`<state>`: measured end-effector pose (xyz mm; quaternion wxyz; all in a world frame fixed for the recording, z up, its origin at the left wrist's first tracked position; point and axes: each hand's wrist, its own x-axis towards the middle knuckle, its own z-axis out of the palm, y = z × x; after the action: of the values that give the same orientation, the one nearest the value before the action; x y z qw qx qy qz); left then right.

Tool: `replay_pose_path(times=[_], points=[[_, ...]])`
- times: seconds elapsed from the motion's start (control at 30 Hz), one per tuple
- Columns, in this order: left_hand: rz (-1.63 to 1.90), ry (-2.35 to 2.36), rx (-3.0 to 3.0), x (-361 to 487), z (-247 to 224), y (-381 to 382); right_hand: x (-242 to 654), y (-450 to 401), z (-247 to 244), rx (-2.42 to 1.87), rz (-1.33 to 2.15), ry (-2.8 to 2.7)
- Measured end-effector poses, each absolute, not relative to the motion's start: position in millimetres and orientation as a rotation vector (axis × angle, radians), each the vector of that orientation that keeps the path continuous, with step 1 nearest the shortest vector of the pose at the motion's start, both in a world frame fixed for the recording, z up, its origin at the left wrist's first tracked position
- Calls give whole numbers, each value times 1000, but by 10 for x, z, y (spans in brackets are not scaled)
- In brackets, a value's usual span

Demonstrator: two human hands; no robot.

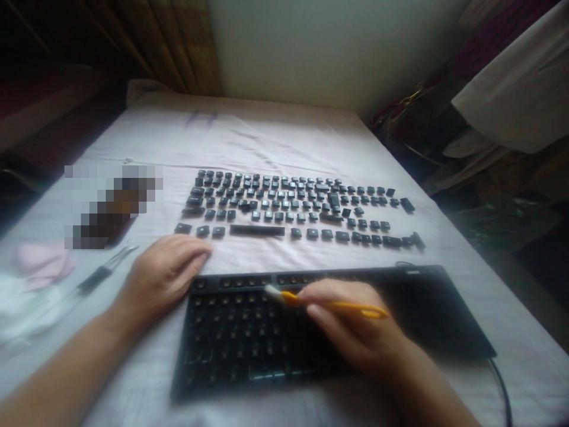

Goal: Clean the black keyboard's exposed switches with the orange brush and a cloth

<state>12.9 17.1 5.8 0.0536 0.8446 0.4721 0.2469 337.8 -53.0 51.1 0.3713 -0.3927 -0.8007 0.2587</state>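
Note:
A black computer keyboard [240, 367] with its keycaps off lies in front of me, the bare key sockets showing on its left part. My right hand [355, 320] is closed around an orange toothbrush [351, 309]. The brush's pale bristles [273, 292] are at the upper rows of sockets, left of the hand. My left hand [164, 267] is at the keyboard's upper left corner, fingers curled together against its edge. My right hand and its shadow hide part of the keyboard's middle.
Loose black keycaps [291, 194] lie in keyboard-like rows on the pale sheet [249, 136], with the spacebar [256, 230] in front. At left are a metal-tipped black tool [95, 277], a pink cloth [44, 264] and a blurred-out dark object [111, 210]. A cable [502, 385] leads off right.

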Motion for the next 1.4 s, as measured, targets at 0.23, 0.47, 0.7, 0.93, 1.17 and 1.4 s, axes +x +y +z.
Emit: replay_pose_path(times=[0.23, 0.47, 0.7, 0.93, 1.17, 1.4], points=[[747, 1441, 2553, 133, 88, 171, 3533, -581, 428, -1188, 734, -1562], [732, 1430, 2584, 92, 53, 191, 3758, -549, 491, -1317, 563, -1390], [735, 1460, 2552, 75, 50, 190, 3921, -545, 565, -1344, 563, -1567], [744, 1476, 2528, 67, 46, 205, 3925, -464, 476, -1370, 734, -1377], [802, 1440, 2580, 71, 50, 209, 3826, -415, 525, -1397, 827, -1433], [789, 1457, 2556, 82, 58, 217, 3833, -408, 498, -1404, 821, -1466]])
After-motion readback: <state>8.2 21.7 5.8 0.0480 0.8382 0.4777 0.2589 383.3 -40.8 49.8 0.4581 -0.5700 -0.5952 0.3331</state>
